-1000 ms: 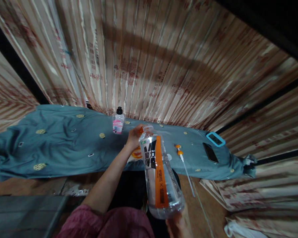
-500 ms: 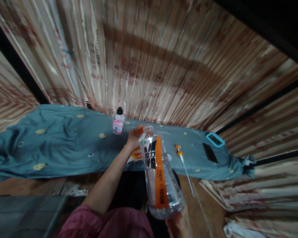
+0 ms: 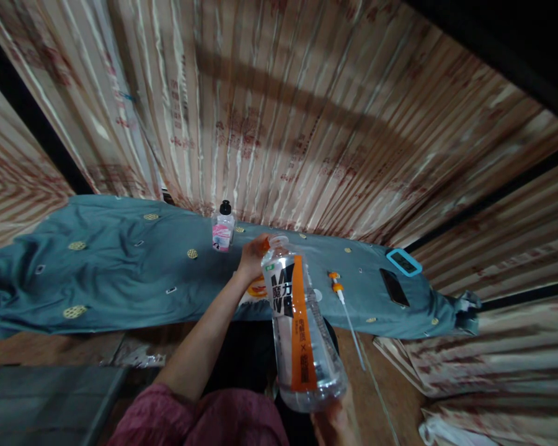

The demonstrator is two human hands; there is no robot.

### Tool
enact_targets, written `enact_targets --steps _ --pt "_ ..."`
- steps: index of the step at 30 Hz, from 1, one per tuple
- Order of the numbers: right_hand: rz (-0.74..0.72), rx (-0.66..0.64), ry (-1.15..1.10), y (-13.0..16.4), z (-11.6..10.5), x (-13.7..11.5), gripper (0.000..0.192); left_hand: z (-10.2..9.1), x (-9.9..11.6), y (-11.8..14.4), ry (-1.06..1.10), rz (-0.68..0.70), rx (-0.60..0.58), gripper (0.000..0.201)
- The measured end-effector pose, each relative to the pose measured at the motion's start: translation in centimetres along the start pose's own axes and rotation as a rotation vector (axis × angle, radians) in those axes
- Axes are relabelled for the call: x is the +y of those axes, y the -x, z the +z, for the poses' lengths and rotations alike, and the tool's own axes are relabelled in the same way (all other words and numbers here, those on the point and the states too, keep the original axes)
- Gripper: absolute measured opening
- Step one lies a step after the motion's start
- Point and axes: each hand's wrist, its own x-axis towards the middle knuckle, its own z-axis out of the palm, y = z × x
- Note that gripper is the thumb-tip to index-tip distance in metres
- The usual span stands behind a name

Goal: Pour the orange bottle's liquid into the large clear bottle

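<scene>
My right hand (image 3: 333, 422) grips the base of a large clear plastic bottle (image 3: 297, 328) with an orange and black label, tilted with its open neck pointing away from me. My left hand (image 3: 252, 256) reaches forward beside the bottle's neck, fingers closed on a small orange piece that is mostly hidden. Under that hand an orange and white object (image 3: 256, 289) lies on the blue-green cloth (image 3: 121, 272). An orange pump head with a long white tube (image 3: 343, 298) lies on the cloth just right of the bottle.
A small bottle with a pink label and black cap (image 3: 223, 227) stands at the cloth's far edge. A blue-framed device (image 3: 403, 261) and a dark phone (image 3: 394, 286) lie at the right end. Striped curtain hangs behind. White plastic (image 3: 439, 430) lies on the floor at lower right.
</scene>
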Motion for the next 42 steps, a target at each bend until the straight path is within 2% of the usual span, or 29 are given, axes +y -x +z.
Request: enact_targets --steps 3,9,14,18,22,25,28,33,42 --pt "0.026 -0.01 -0.03 0.0 0.1 0.0 0.065 -0.1 0.0 0.0 -0.029 0.006 -0.002 0.021" --pt "0.024 -0.037 -0.03 0.1 1.9 -1.7 0.061 0.0 -0.2 0.0 -0.034 -0.001 0.004 0.022" --pt "0.09 0.018 -0.065 0.3 3.1 -3.0 0.057 0.2 -0.4 -0.1 -0.03 0.004 0.005 0.02" --pt "0.123 0.08 -0.043 0.4 3.7 -3.4 0.045 0.3 -0.6 -0.2 -0.034 0.002 0.004 0.018" --pt "0.139 0.144 -0.026 0.4 4.3 -3.8 0.05 0.3 -0.6 -0.2 -0.064 0.003 0.01 0.019" --pt "0.133 0.117 -0.024 0.3 4.7 -4.1 0.051 0.3 -0.4 -0.3 -0.075 -0.005 0.016 0.018" --pt "0.135 0.094 -0.029 0.1 4.7 -4.2 0.051 0.2 -0.1 -0.3 -0.074 -0.007 0.012 0.017" --pt "0.143 0.142 0.046 0.0 4.1 -4.0 0.067 0.0 0.4 -0.2 -0.067 -0.009 -0.001 0.015" --pt "0.137 0.124 0.032 0.0 4.0 -3.8 0.067 0.4 0.0 -0.4 -0.072 -0.032 0.02 0.014"
